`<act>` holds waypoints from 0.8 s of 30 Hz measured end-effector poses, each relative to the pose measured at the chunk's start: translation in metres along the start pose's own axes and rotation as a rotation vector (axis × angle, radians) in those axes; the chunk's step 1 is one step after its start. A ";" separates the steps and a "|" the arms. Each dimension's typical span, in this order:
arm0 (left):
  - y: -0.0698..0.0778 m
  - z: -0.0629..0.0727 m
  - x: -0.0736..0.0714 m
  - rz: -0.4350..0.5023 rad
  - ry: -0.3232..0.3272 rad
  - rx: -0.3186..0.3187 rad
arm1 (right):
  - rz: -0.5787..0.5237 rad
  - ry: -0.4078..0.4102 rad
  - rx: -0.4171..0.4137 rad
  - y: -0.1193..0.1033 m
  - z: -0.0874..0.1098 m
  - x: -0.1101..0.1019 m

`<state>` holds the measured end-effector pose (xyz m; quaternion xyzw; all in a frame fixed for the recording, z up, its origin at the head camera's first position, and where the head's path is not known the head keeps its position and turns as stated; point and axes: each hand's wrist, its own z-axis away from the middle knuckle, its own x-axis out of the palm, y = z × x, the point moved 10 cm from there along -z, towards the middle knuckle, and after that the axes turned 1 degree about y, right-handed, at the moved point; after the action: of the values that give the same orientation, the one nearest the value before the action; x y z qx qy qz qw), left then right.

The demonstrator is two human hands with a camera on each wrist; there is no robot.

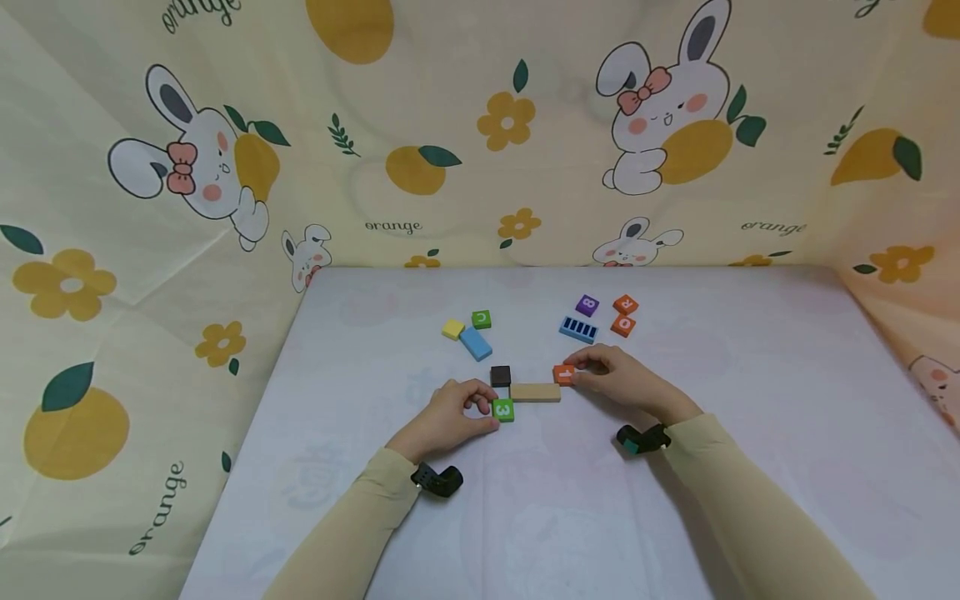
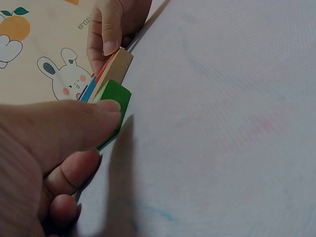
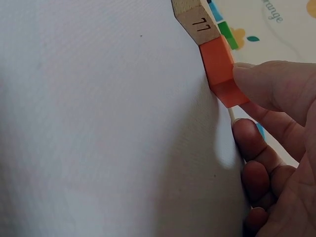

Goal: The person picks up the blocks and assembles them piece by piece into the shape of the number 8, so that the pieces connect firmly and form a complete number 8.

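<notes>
My left hand [image 1: 453, 414] is at a green block marked 3 [image 1: 502, 410], pinching it with thumb and index finger. In the left wrist view the thumb lies against the side of this green block [image 2: 117, 94]. A plain wooden block [image 1: 535, 392] lies to its right, with a black block [image 1: 500, 376] just behind. At the wooden block's far right corner, my right hand [image 1: 624, 381] pinches an orange block marked 1 [image 1: 562, 375]. The right wrist view shows the orange block [image 3: 217, 64] touching the wooden block's end [image 3: 199, 24], and the thumb on its side.
Behind my left hand lie a yellow block [image 1: 453, 330], a blue block [image 1: 476, 343] and a green block [image 1: 482, 319]. Farther right are a striped blue block [image 1: 578, 329], a purple block [image 1: 587, 305] and two orange blocks [image 1: 626, 304]. Patterned cloth [image 1: 450, 100] rises behind the table.
</notes>
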<state>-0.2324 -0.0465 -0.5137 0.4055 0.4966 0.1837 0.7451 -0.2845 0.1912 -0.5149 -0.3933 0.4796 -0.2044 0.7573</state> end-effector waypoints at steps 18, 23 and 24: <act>0.000 -0.001 0.000 -0.007 0.003 0.029 | 0.008 0.031 0.038 0.001 0.004 -0.003; -0.001 -0.001 0.000 -0.002 0.001 0.018 | 0.003 0.104 0.052 0.003 0.008 -0.017; -0.001 -0.001 0.000 -0.003 0.002 0.018 | 0.005 0.128 0.053 0.004 0.009 -0.023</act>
<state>-0.2336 -0.0470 -0.5144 0.4113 0.4994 0.1787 0.7413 -0.2874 0.2126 -0.5029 -0.3581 0.5226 -0.2400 0.7356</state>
